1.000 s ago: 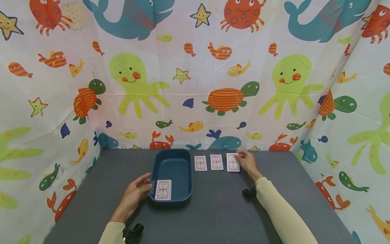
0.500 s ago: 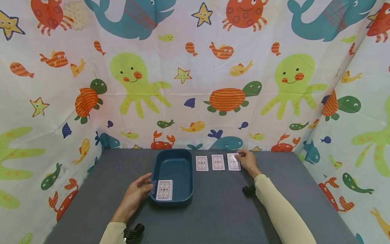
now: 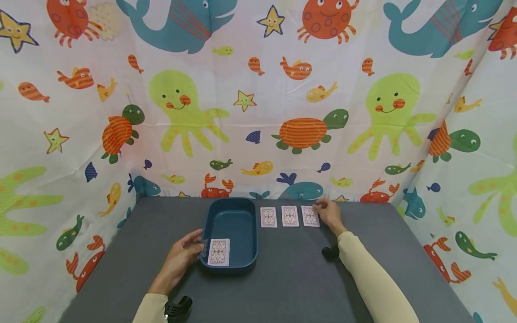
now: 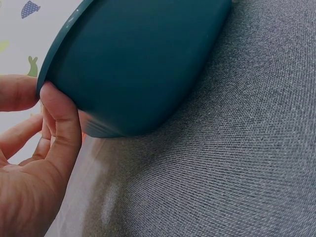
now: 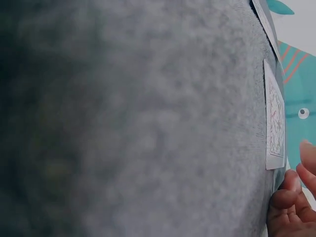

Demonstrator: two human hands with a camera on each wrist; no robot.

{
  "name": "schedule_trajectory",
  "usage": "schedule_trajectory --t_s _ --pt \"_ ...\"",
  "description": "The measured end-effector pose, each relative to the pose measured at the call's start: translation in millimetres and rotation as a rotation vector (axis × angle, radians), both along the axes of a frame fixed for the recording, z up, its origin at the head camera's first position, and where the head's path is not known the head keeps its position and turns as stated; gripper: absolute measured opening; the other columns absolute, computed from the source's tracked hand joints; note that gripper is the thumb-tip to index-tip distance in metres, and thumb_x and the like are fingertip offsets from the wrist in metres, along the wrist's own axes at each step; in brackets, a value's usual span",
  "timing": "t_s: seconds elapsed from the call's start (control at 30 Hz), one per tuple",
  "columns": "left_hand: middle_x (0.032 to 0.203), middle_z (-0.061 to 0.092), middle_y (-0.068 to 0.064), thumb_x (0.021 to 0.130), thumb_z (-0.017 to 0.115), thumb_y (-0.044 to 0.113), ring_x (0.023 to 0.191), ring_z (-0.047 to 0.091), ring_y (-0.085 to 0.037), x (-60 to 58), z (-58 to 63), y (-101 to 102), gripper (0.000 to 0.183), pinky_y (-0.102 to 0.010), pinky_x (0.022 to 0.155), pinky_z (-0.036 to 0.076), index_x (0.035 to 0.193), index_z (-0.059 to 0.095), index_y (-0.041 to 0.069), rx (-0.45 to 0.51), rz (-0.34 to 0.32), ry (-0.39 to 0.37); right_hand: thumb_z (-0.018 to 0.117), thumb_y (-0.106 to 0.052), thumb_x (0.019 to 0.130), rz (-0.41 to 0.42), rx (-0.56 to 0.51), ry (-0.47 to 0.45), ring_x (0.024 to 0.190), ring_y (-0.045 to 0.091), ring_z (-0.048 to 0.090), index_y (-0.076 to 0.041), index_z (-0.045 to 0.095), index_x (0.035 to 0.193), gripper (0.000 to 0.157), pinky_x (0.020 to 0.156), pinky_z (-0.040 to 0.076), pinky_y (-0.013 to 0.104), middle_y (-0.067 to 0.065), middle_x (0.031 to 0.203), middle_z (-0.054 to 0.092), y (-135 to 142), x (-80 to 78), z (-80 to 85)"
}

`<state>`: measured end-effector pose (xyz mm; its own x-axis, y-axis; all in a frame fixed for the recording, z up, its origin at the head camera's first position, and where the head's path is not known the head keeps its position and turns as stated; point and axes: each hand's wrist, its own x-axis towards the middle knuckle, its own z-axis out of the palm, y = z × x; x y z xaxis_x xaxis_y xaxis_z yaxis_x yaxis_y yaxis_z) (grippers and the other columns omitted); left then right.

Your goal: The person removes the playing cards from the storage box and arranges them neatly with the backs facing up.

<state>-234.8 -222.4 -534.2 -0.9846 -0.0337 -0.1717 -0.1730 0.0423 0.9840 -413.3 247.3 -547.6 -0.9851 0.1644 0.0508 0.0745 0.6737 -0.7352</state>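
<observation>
At the left rim of a dark blue tray (image 3: 250, 260), my left hand (image 3: 179, 260) pinches the edge; in the left wrist view the thumb (image 4: 59, 101) presses the outer side. Inside the tray, at its near left corner, lies a playing card stack (image 3: 218, 252), patterned back up. Three playing cards lie face down in a row to the right of the tray: a left card (image 3: 268, 217), a middle card (image 3: 290, 216) and a right card (image 3: 310, 217). My right hand (image 3: 330, 214) is at the right card's upper right corner, its loosely bent fingers (image 5: 291, 190) just off the card's end.
All this stands on a grey cloth-covered table (image 3: 291, 278). Behind it hangs a curtain (image 3: 226, 134) printed with sea animals, which also closes off both sides. A black strap device (image 3: 177, 307) sits at the left wrist, another device (image 3: 330, 253) at the right.
The right card has come down flat on the table, and my right fingers have let go of it. My left hand keeps its grip on the tray. The head view has shifted slightly.
</observation>
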Motion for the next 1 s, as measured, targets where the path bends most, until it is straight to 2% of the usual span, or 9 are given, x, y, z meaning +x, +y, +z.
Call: schedule_trajectory --t_s 0.37,0.53,0.8,1.0 --pt "0.138 0.041 -0.014 0.095 0.058 0.007 0.105 0.050 -0.022 -1.5 0.3 0.6 0.053 -0.031 0.083 0.048 0.146 0.044 0.014 0.012 0.003 0.001 0.061 -0.031 0.097 0.000 -0.028 0.025 0.103 0.031 0.058 -0.007 0.063 0.123 0.036 0.087 0.049 0.043 0.018 0.121 0.062 -0.2 13.4 11.7" --pt "0.140 0.040 -0.014 0.096 0.058 0.009 0.107 0.049 -0.022 -1.0 -0.9 0.5 0.054 -0.031 0.084 0.046 0.147 0.043 0.015 -0.004 0.002 -0.005 0.061 -0.032 0.097 0.026 -0.033 0.073 0.106 0.030 0.060 -0.008 0.065 0.121 0.034 0.085 0.049 0.042 0.016 0.119 0.064 -4.1 25.2 18.1" --pt "0.139 0.041 -0.014 0.096 0.058 0.008 0.105 0.050 -0.020 -0.6 -0.1 0.7 0.053 -0.031 0.082 0.047 0.146 0.044 0.014 0.003 0.000 -0.005 0.061 -0.039 0.096 0.068 -0.098 0.117 0.108 0.031 0.064 -0.010 0.066 0.119 0.038 0.087 0.052 0.045 0.013 0.120 0.066 -15.9 44.8 31.8" --pt "0.137 0.042 -0.015 0.096 0.057 0.007 0.103 0.051 -0.021 -0.9 -0.8 1.2 0.052 -0.031 0.082 0.048 0.146 0.045 0.013 0.009 0.003 0.002 0.061 -0.036 0.096 0.106 -0.114 0.163 0.104 0.030 0.066 -0.011 0.066 0.117 0.033 0.080 0.054 0.039 0.012 0.116 0.067 -27.1 61.9 38.1"
